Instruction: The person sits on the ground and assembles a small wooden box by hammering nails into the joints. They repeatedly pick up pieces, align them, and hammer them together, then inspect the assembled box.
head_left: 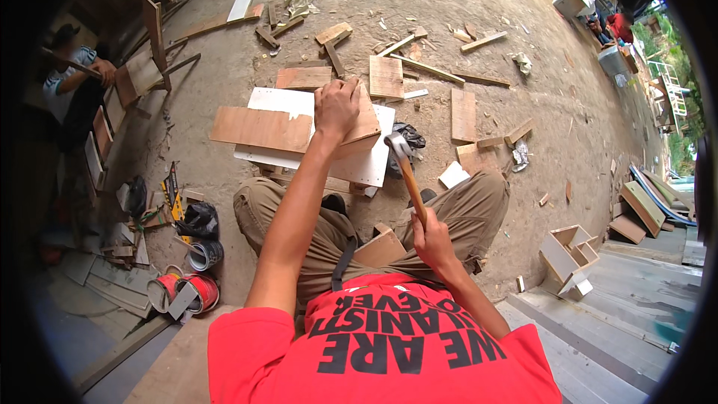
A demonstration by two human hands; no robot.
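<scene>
My right hand [432, 241] is closed round the wooden handle of a claw hammer [410, 179], whose metal head points away from me, just right of the white board. Ahead of me, my left hand [336, 108] bends its fingers over the top of a small plywood box piece [363, 123] and grips it. That piece rests on a white board [365, 166] with small holes near its edge. Beside it, a flat plywood strip [258, 127] lies across the board's left part. The support under the board is mostly hidden.
Plywood offcuts [463, 116] and sticks litter the ground ahead. At left stand paint cans [200, 293] near a yellow handsaw [173, 193]. A small compartmented wooden box [568, 258] sits at right. Another person [75, 78] sits at far left beside wooden pieces.
</scene>
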